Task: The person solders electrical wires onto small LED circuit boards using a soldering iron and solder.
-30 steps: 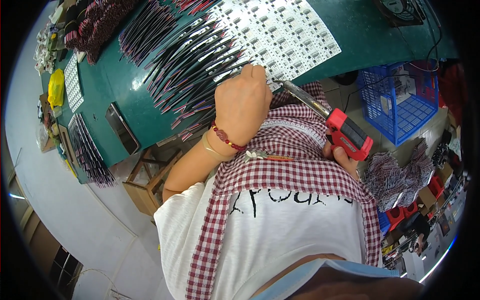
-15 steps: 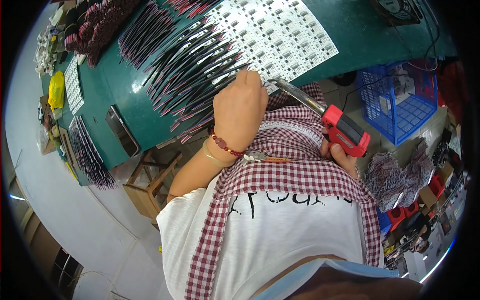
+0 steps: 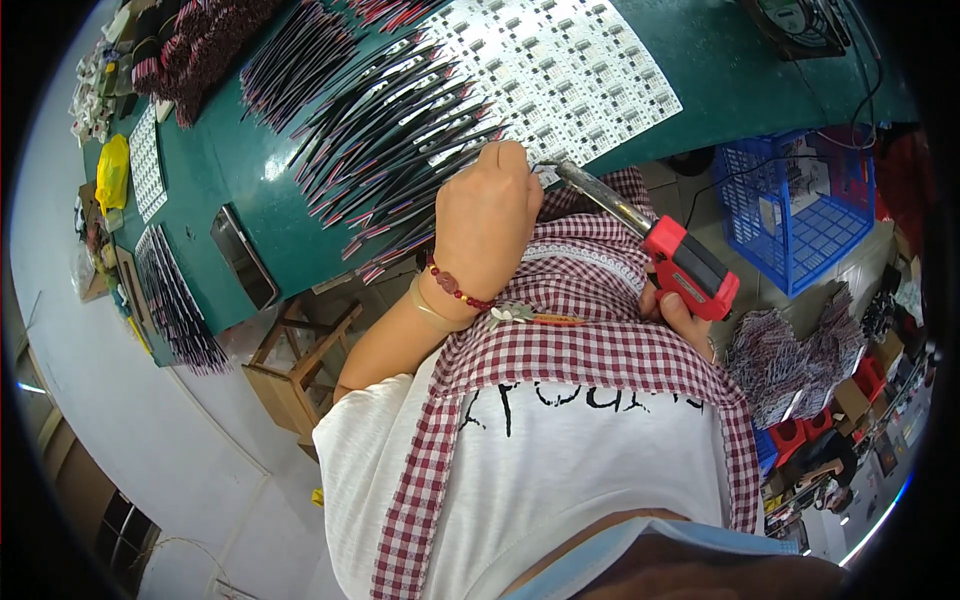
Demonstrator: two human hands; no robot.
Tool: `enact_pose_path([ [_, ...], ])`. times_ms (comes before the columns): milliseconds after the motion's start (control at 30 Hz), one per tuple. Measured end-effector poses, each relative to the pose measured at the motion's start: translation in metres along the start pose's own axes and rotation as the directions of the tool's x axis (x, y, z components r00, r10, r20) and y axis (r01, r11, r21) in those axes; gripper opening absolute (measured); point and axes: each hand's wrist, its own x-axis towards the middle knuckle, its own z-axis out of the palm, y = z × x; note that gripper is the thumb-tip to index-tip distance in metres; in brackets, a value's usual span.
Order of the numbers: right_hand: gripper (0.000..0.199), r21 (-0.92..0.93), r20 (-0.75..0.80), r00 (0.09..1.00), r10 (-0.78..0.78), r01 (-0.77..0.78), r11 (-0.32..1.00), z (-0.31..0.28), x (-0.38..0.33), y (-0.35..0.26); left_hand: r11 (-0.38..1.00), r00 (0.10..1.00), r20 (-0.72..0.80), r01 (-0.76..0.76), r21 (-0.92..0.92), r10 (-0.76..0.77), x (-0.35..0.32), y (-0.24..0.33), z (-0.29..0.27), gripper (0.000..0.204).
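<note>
My left hand (image 3: 487, 215) rests at the near edge of the green table (image 3: 250, 180), fingers curled over the corner of a white panel of small circuit boards (image 3: 560, 70); what it pinches is hidden. My right hand (image 3: 675, 305) grips the red handle of a soldering iron (image 3: 660, 250). Its metal shaft points up-left, and the tip meets the panel's edge beside my left fingers. Rows of thin dark wires with red ends (image 3: 390, 140) fan across the table left of my left hand.
A blue plastic basket (image 3: 800, 215) stands on the floor at right. A dark phone (image 3: 243, 257) lies near the table's edge. A wooden stool (image 3: 295, 360) sits below the table. Piles of wire bundles (image 3: 790, 350) and red boxes crowd the lower right.
My left hand and the soldering iron have shifted slightly along the panel's edge; the iron's tip stays close to my left fingers.
</note>
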Motion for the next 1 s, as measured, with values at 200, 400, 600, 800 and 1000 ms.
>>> enact_pose_path([
  [200, 0.029, 0.001, -0.01, 0.999, -0.041, 0.041, 0.999, 0.002, 0.002, -0.002, 1.0, 1.0, 0.004, -0.004, 0.0, 0.004, 0.0, 0.0, 0.0, 0.014],
  [400, 0.03, -0.004, -0.028, 1.0, 0.002, -0.002, 1.0, 0.001, 0.002, 0.001, 0.999, 1.0, 0.027, 0.008, 0.037, -0.009, 0.001, 0.001, -0.001, 0.013],
  [600, 0.043, -0.047, -0.081, 0.997, -0.016, 0.013, 0.999, 0.001, 0.007, -0.008, 0.995, 0.998, 0.063, 0.019, 0.098, -0.025, 0.004, 0.003, -0.007, 0.012],
  [800, 0.058, 0.139, -0.26, 0.95, -0.171, 0.212, 0.967, 0.005, 0.024, -0.022, 0.985, 0.989, 0.13, 0.045, 0.167, -0.067, -0.009, -0.008, -0.042, 0.011],
  [1000, 0.052, 0.338, -0.182, 0.928, -0.326, 0.37, 0.865, 0.0, 0.072, -0.032, 1.0, 0.961, 0.276, -0.018, 0.0, 0.017, -0.022, -0.019, -0.049, 0.006],
])
